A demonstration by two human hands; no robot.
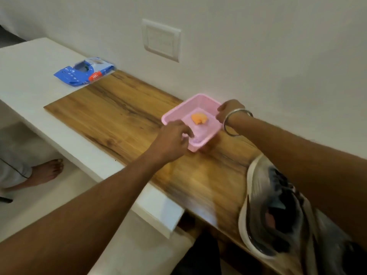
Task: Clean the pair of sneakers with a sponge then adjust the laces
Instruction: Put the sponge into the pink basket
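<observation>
A pink plastic basket (172, 114) stands on the wooden board (119, 114), with an orange sponge (199, 118) lying inside it. My left hand (171, 140) grips the basket's near rim, fingers curled over the edge. My right hand (230, 110), with a metal bangle at the wrist, holds the far right rim. A grey and black sneaker (278, 211) with a white sole lies at the board's near right end, blurred and partly under my right forearm. A second sneaker is not clearly visible.
A blue plastic packet (83, 72) lies on the white counter (29, 76) at the far left. A wall with a white switch plate (161, 39) runs behind the board. Another person's bare foot (49, 171) rests on the floor at the left.
</observation>
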